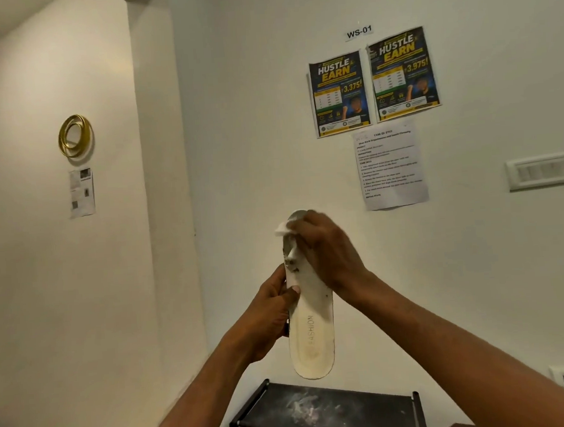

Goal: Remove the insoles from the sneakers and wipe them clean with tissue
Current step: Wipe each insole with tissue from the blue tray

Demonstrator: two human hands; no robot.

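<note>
I am holding the insole (310, 327) up in front of me, roughly upright, heel end down and toe end up, with the printed word FASHION running along its pale face. My left hand (270, 319) grips it by the left edge about halfway up, thumb laid across the front and fingers wrapped behind. My right hand (326, 250) is at the toe end, fingers curled over a wad of white tissue (283, 228) that is pressed against the top of the insole; a corner of the tissue pokes out to the left of my knuckles. A few dark specks show on the insole just below that hand. Below the heel end, well apart from it, is the top of a black shoe rack (319, 405) with a dusty smear on it. On the wall behind are two dark posters (339, 94), a printed sheet (391, 167) under them, and a gold ring ornament (75, 136) off to the left.
</note>
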